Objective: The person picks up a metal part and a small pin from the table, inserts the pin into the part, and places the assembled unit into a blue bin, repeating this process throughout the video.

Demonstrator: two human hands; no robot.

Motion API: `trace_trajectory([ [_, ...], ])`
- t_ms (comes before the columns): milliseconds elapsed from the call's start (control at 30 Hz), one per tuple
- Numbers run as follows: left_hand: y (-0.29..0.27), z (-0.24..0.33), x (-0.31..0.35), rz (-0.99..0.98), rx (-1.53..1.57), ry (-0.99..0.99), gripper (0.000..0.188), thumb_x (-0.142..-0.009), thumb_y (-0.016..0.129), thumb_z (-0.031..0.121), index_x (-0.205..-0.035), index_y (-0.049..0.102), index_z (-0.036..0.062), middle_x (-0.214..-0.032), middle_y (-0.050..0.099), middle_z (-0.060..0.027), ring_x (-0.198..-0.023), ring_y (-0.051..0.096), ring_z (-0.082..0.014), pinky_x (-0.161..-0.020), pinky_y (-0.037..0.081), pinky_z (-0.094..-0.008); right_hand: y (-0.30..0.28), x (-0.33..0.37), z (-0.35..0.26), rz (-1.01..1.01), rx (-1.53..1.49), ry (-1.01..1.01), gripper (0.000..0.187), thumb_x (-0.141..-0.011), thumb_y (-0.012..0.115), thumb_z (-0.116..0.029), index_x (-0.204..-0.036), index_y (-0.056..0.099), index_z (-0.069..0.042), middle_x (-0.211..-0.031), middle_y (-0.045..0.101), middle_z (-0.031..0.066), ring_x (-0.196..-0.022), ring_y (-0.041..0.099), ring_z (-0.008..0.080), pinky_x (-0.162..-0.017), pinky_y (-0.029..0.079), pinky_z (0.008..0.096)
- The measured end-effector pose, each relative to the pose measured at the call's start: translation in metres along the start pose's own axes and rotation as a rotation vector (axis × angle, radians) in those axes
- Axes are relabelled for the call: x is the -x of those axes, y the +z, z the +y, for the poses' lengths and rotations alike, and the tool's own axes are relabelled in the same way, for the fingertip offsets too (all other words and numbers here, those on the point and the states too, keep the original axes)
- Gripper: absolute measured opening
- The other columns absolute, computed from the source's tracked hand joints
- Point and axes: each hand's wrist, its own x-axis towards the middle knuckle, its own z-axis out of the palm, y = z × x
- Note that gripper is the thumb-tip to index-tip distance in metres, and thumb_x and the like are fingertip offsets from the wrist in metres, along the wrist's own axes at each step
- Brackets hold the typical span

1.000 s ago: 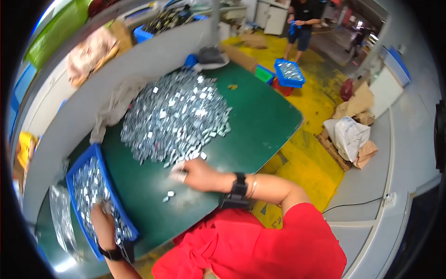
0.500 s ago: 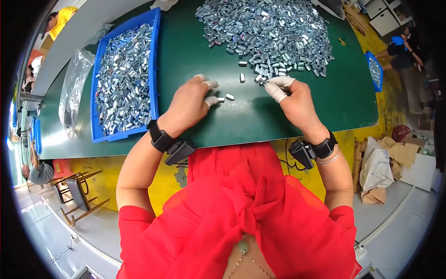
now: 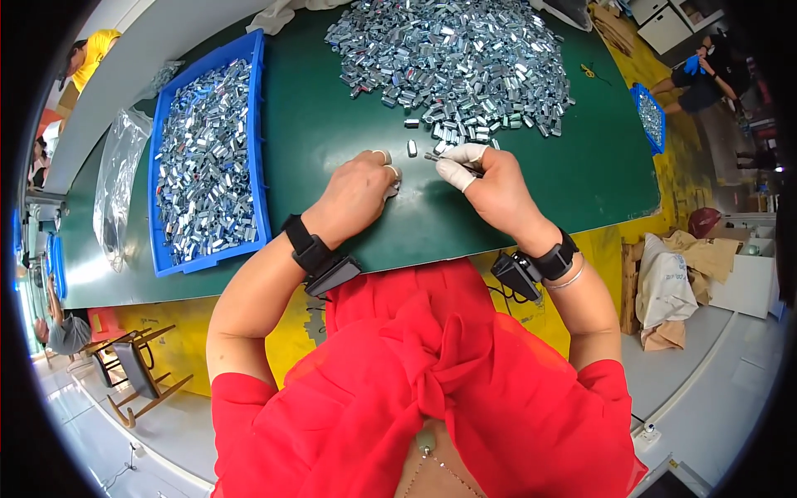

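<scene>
On the green bench (image 3: 307,116), near its front edge, the left hand (image 3: 353,195) was curled with fingertips together, whether on anything I cannot tell, while the right hand (image 3: 490,189) pinched one small metal piece (image 3: 431,157) between thumb and finger. Just beyond lay two loose pieces (image 3: 412,148); the one blue tray (image 3: 258,141) to the left was already well covered, yet one large heap (image 3: 465,66), uncountable, seemed left to handle. Past the bench stood a second, loaded tray (image 3: 638,106).

On the worktop (image 3: 315,100), a tray (image 3: 259,166) filled with small parts (image 3: 203,166) is placed left of a heap (image 3: 465,66); a bag (image 3: 119,183) is laid left of the tray.
</scene>
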Motion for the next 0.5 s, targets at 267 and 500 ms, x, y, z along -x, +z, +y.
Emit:
trace_trajectory([
  [267, -0.014, 0.021, 0.000, 0.115, 0.434, -0.226, 0.017, -0.078, 0.059, 0.008, -0.093, 0.062, 0.0016, -0.078, 0.061, -0.0198, -0.070, 0.058, -0.0366, -0.064, 0.046, -0.0407, 0.002, 0.003, -0.007, -0.007, 0.171, -0.021, 0.018, -0.081, 0.064, -0.014, -0.091, 0.064, 0.002, -0.080, 0.064, 0.0027, -0.073, 0.055, 0.0066, -0.067, 0.045, 0.0236],
  [500, -0.021, 0.029, -0.004, 0.201, 0.284, -0.097, 0.017, -0.078, 0.059, 0.004, -0.096, 0.060, 0.0005, -0.080, 0.061, -0.0181, -0.073, 0.060, -0.0317, -0.066, 0.047, -0.0350, 0.009, 0.003, -0.020, -0.022, 0.228, -0.165, 0.020, -0.081, 0.063, -0.020, -0.091, 0.066, -0.003, -0.080, 0.066, 0.0110, -0.073, 0.062, 0.0163, -0.066, 0.048, 0.0284],
])
